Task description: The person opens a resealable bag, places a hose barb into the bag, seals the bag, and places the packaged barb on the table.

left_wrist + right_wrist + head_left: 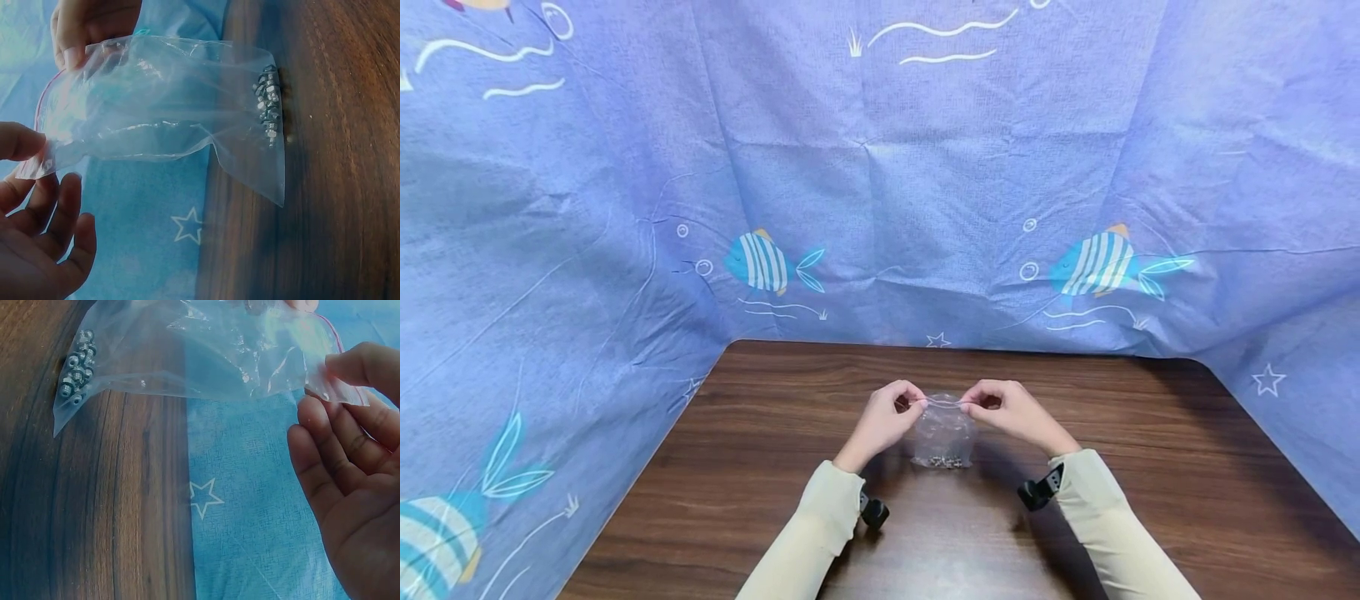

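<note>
A clear zip-lock bag [945, 429] with a red line along its mouth stands upright between the two hands. Small silvery metal fittings [268, 103], several of them and threaded-looking, lie in its bottom, close to the tabletop. My left hand [887, 415] pinches one top corner of the bag between thumb and forefinger. At the opposite corner my right hand [1011, 410] does the same, its other fingers [312, 456] loosely bent below the bag's edge. In the head view the mouth looks slightly parted, but how far is hard to see.
The brown wood-grain table [760, 450] extends on both sides of the bag. A blue cloth [925, 208] printed with fish and stars hangs behind it and at the sides. Each wrist carries a small black camera [874, 512].
</note>
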A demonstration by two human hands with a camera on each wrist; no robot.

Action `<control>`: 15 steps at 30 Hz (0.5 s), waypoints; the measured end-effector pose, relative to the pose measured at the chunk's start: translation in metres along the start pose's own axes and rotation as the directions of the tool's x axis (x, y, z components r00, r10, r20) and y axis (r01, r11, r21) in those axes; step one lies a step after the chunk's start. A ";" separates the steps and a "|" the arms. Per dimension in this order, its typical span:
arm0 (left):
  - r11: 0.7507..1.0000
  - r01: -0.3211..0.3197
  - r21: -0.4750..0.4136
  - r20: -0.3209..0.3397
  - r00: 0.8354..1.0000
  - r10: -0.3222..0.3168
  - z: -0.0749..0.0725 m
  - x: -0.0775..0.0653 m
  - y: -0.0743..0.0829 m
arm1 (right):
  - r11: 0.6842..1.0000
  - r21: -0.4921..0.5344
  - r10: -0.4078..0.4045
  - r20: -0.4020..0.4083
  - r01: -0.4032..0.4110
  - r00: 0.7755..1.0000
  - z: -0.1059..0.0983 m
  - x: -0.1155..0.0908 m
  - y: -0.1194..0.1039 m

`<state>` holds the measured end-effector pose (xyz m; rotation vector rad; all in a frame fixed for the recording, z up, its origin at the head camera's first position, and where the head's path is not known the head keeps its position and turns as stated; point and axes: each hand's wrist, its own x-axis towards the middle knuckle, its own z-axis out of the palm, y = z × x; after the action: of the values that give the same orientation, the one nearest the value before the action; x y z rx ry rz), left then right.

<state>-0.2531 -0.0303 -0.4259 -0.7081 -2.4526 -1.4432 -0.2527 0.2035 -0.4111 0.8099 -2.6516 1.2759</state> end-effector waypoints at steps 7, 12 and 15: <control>1.000 -0.009 0.005 0.027 1.000 0.009 0.004 0.001 -0.002 | 1.000 0.005 0.007 0.014 -0.007 1.000 0.002 0.001 -0.002; 1.000 -0.014 0.015 0.033 0.999 0.014 0.005 0.002 0.000 | 0.999 0.036 -0.006 0.016 0.006 1.000 0.003 0.002 0.000; 0.999 -0.023 0.024 0.034 0.999 0.022 0.005 0.002 0.001 | 0.999 0.039 -0.015 0.020 0.014 1.000 0.004 0.003 0.001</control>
<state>-0.2538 -0.0251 -0.4263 -0.7580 -2.4751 -1.4017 -0.2550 0.2001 -0.4140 0.8500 -2.6389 1.3272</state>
